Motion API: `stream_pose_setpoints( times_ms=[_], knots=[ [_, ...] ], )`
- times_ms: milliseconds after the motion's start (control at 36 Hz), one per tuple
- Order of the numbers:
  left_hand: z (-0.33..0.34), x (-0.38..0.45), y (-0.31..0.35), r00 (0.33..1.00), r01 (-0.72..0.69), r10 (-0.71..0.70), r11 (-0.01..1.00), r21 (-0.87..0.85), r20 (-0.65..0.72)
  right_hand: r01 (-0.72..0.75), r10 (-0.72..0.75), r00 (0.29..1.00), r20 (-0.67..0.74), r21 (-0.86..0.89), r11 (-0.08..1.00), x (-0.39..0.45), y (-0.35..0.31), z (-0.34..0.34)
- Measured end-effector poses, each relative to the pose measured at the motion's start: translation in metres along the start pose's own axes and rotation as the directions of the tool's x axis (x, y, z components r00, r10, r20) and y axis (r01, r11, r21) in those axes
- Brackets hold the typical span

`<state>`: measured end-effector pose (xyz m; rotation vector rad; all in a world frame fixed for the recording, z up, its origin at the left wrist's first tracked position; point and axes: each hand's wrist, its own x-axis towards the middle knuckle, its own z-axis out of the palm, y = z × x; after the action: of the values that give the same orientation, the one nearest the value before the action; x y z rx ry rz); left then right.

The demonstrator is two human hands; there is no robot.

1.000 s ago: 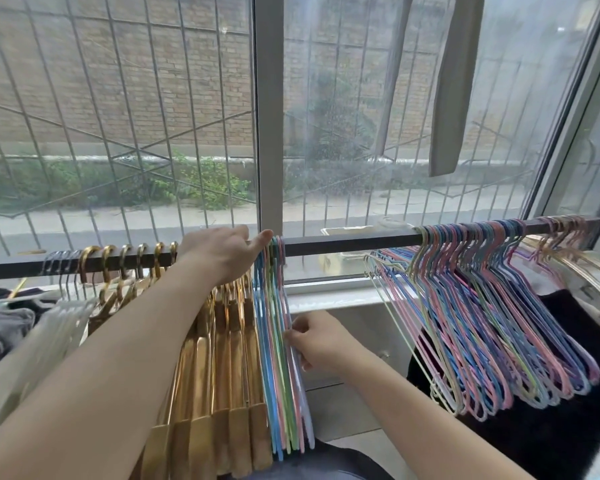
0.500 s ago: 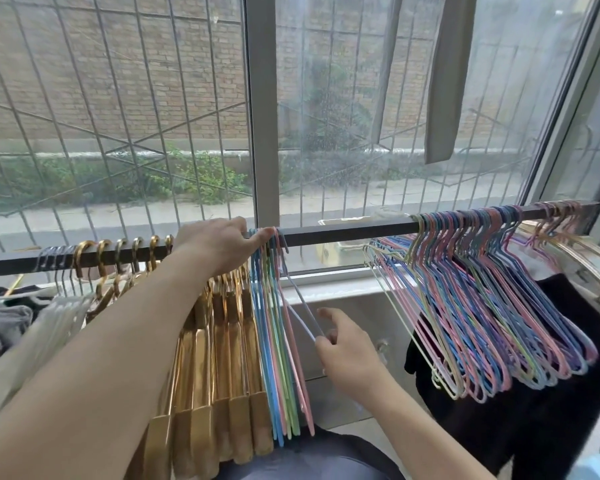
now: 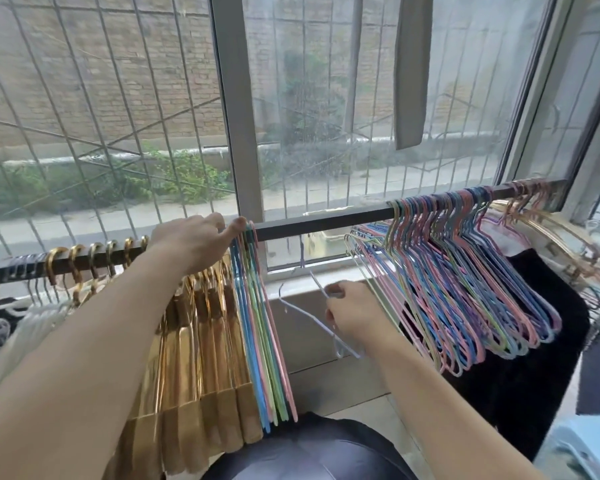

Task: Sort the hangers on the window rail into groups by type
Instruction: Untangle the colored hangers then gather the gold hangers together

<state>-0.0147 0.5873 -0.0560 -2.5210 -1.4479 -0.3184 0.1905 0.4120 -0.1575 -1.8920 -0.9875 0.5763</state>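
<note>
Pale wire hanger (image 3: pixel 312 318): now off the rail (image 3: pixel 326 223), pinched in right hand (image 3: pixel 355 315); left hand (image 3: pixel 194 242) presses pastel bunch (image 3: pixel 260 327). Destined for large pastel group (image 3: pixel 465 271).

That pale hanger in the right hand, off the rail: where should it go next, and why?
Probably to the right, hooked onto the rail beside the big pastel wire bunch. The right hand holds the pale hanger free below the rail, while the left hand rests on the small bunch.

A dark window rail (image 3: pixel 326 223) carries gold hangers (image 3: pixel 201 341) and a small pastel bunch (image 3: pixel 260 334) at left, many pastel wire hangers (image 3: pixel 465 271) at right.
</note>
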Motion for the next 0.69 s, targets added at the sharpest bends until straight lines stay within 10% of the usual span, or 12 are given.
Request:
stream_pose_setpoints(
  times_ms=[361,583,694],
  knots=[
    [-0.006,-0.001,0.008,0.999,0.019,-0.018,1.0,-0.014,0.049,-0.384,0.39,0.919,0.057,-0.092,0.919,-0.059,0.123,0.006],
    [-0.008,-0.003,0.003,0.991,0.034,-0.026,0.998,-0.054,0.132,-0.31,0.313,0.936,0.164,-0.042,0.95,-0.072,0.1,-0.021],
    [-0.016,-0.007,0.017,0.992,0.074,-0.077,0.997,-0.034,-0.095,-0.245,0.248,0.945,0.213,-0.042,0.969,-0.075,0.089,-0.04]
  ],
)
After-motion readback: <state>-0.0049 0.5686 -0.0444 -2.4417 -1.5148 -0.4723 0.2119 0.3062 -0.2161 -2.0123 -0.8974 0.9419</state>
